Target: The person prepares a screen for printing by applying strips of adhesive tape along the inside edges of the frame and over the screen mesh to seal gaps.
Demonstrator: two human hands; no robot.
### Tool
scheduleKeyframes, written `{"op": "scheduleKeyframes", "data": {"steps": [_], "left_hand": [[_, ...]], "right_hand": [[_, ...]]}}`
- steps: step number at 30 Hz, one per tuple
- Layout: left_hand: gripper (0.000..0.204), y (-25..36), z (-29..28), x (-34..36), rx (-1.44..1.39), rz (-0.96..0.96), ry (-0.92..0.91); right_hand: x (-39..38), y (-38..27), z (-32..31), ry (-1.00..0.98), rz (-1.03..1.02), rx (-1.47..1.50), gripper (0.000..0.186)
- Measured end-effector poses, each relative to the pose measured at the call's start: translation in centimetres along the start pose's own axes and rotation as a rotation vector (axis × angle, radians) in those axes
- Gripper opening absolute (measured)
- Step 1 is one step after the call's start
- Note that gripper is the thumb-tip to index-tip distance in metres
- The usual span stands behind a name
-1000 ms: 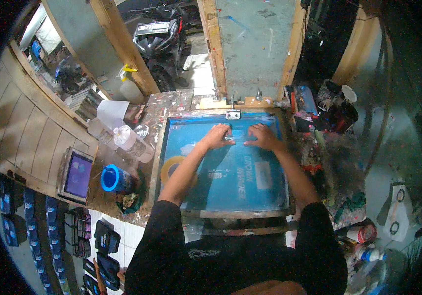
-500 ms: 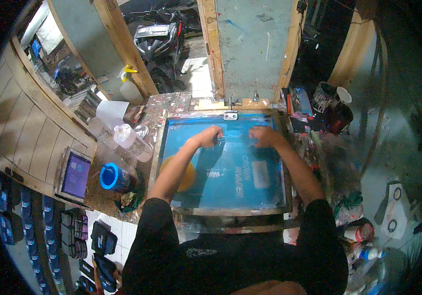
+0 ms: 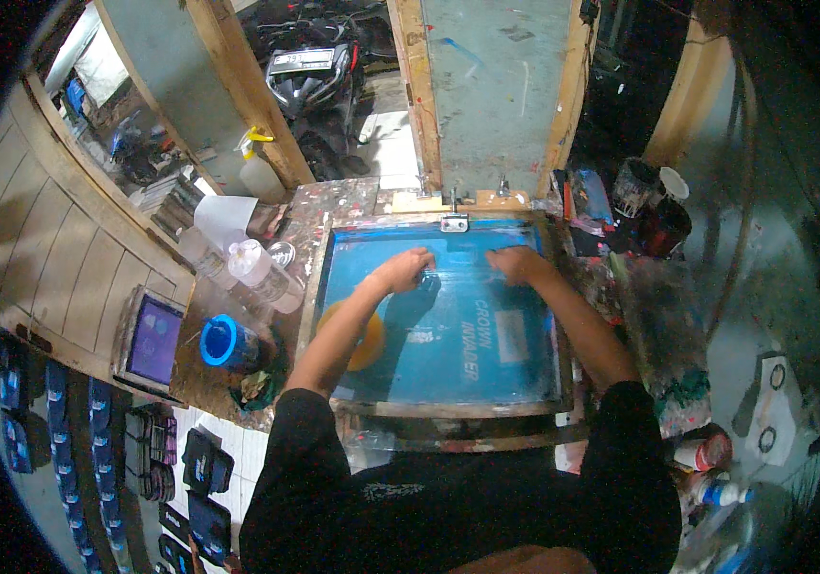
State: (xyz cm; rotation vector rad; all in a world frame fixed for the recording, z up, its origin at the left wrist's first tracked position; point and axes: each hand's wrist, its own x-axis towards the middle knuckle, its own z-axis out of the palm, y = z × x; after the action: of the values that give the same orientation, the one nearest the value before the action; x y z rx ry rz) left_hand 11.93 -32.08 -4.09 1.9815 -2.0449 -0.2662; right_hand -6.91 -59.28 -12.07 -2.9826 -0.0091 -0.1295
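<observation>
A wood-framed printing screen (image 3: pixel 400 368) with blue mesh lies flat on the workbench, its far edge held by a metal hinge clamp (image 3: pixel 454 224). Over the far half of the mesh, my left hand (image 3: pixel 408 269) is closed with its fingers pinched together. My right hand (image 3: pixel 517 265) is likewise closed, a short way to its right. A faint, glossy band shows between them, but whatever the fingers hold is too small to make out. Pale lettering and a light rectangle (image 3: pixel 509 337) show on the mesh. A yellow-orange round shape (image 3: pixel 365 342) sits partly behind my left forearm.
Left of the screen stand a blue-rimmed tub (image 3: pixel 226 342), clear plastic bottles (image 3: pixel 262 275) and a spray bottle (image 3: pixel 259 170). Paint-stained cans (image 3: pixel 634 187) crowd the far right. A small purple screen frame (image 3: pixel 153 340) leans at the left. Beyond the doorway is a motorcycle (image 3: pixel 312 81).
The whole view has shifted slightly. My hands stay closed over nearly the same part of the mesh, with the right hand's fingers drawn in a little.
</observation>
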Motion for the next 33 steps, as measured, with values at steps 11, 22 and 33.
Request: {"op": "scheduleKeyframes", "data": {"steps": [11, 22, 33], "left_hand": [[0.033, -0.1, 0.6, -2.5, 0.081, -0.030, 0.076], [0.026, 0.2, 1.0, -3.9, 0.190, -0.083, 0.029], [0.033, 2.8, -3.0, -9.1, 0.254, -0.368, -0.035]], "right_hand": [[1.0, -2.4, -0.1, 0.151, -0.158, -0.057, 0.020], [-1.4, -8.6, -4.8, -0.002, -0.001, -0.301, 0.025], [-4.3, -13.1, -6.4, -0.020, 0.252, -0.186, 0.040]]}}
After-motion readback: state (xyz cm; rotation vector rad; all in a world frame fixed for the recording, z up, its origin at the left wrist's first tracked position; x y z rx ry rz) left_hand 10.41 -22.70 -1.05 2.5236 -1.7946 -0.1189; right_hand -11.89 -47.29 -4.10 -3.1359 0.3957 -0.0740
